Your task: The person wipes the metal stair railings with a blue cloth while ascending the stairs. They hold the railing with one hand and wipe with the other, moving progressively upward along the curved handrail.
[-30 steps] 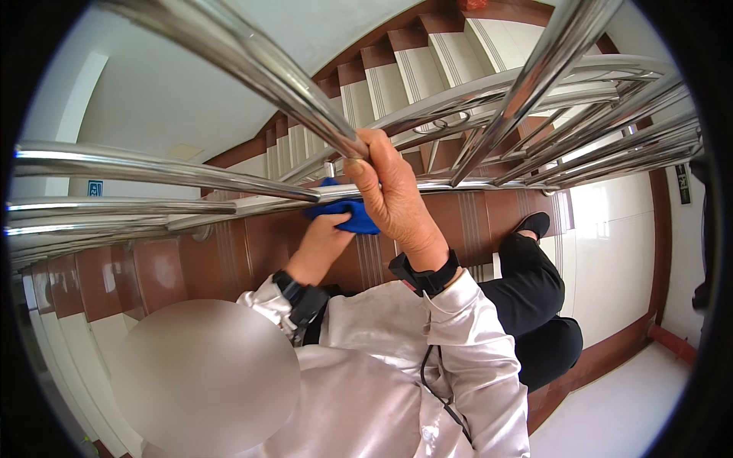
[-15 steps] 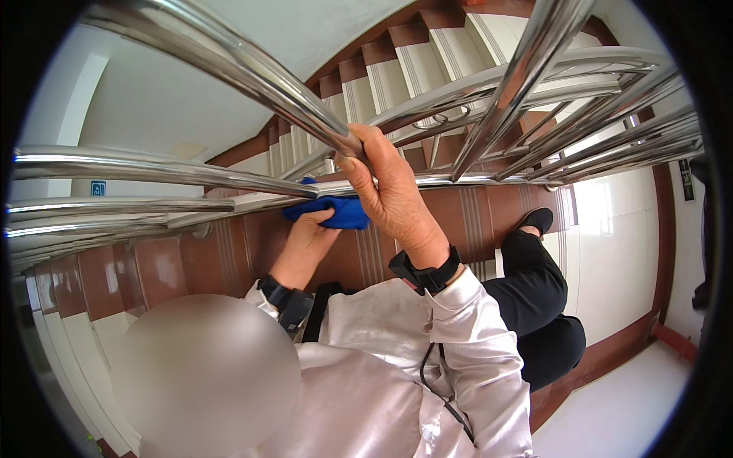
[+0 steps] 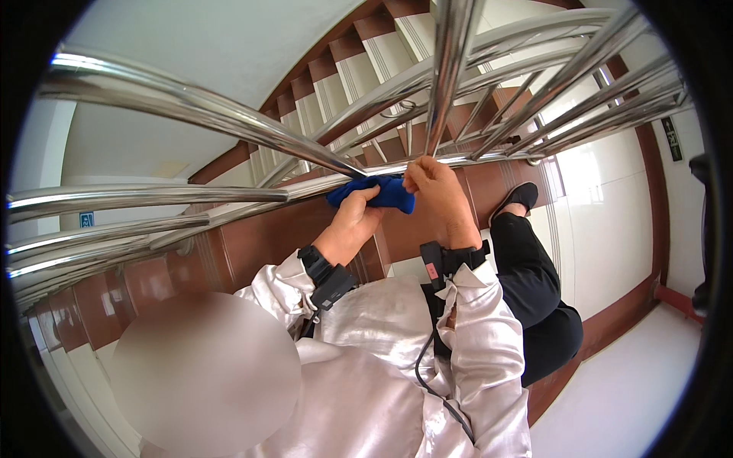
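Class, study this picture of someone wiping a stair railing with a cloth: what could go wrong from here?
1. The blue cloth is bunched on the steel rail; if the left hand loosens, it might drop through the bars down the stairs.
2. The right hand sits close to the upright bar; fingers could get pinched.

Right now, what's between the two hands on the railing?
In the head view, a blue cloth lies between the left hand and right hand, against the steel rail.
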`<state>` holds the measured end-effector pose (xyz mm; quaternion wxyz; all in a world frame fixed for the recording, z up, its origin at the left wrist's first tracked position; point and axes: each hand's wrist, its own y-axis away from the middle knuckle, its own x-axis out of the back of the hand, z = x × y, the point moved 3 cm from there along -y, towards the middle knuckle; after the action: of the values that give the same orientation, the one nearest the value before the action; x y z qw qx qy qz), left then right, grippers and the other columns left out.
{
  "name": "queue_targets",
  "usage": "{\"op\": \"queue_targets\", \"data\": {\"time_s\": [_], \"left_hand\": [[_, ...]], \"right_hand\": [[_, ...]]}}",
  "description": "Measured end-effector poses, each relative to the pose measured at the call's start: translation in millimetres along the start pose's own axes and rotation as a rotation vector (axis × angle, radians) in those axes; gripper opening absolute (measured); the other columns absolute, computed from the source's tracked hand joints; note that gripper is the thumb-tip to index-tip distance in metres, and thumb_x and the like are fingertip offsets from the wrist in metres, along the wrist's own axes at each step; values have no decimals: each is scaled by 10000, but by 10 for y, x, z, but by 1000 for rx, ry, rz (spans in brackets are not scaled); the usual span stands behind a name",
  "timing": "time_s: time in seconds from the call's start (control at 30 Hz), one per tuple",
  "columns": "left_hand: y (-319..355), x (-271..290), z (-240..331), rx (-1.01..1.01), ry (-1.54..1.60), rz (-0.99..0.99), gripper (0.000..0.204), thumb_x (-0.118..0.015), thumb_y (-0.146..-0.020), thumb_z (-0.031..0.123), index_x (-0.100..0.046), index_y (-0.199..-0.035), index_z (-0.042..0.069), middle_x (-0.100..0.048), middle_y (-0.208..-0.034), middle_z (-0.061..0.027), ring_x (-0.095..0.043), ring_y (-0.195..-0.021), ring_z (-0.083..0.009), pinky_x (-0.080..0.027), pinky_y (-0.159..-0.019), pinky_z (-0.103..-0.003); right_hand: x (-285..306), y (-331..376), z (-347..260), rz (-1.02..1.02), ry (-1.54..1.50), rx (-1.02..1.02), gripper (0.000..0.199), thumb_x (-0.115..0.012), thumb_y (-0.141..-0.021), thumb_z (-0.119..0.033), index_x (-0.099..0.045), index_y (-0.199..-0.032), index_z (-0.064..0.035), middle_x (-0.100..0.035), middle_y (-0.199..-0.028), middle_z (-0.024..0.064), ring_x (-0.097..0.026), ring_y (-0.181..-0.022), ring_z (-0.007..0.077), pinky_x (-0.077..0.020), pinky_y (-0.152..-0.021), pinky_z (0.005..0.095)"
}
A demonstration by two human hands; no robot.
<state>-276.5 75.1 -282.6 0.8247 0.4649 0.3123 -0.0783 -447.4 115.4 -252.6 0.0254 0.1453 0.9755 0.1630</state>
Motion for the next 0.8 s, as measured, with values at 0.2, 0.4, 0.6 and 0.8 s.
{"op": "queue_targets", "data": {"time_s": [0.2,0.4,0.6,0.8], "left_hand": [[-340,-15,-255,75,-84,-138,221,-520,-980,92,-572,-1156,-32,-641,-1176,-148,-594,-1114,-284,-428,-1033,-426],[-768,3,-663,159,-25,-184,250,-598,-926,118,-576,-1137,-13,-640,-1163,-152,-591,-1122,-303,-447,-1032,-448],[-1054,215,-717,125,15,-188,309,-609,-898,44,-582,-1201,-11,-629,-1209,-151,-596,-1138,-308,-424,-1098,-427],[-1161,576,-519,66,15,-153,379,-596,-889,-14,-576,-1267,7,-618,-1273,-134,-578,-1183,-294,-394,-1121,-407]], "right_hand": [[98,123,393,-18,181,-306,347,-611,-962,-281,-700,-865,40,-696,-691,114,-668,-587,195,-526,-603,322],[269,-21,902,49,422,-272,376,-627,-977,-330,-683,-1029,37,-716,-808,106,-684,-674,165,-530,-568,299],[344,-103,1252,129,53,-446,396,-613,-983,-317,-631,-1204,11,-722,-973,142,-707,-797,225,-568,-622,332],[180,-136,1316,41,-198,-504,426,-619,-984,-300,-576,-1291,-7,-693,-1092,163,-699,-880,250,-594,-684,387]]}}
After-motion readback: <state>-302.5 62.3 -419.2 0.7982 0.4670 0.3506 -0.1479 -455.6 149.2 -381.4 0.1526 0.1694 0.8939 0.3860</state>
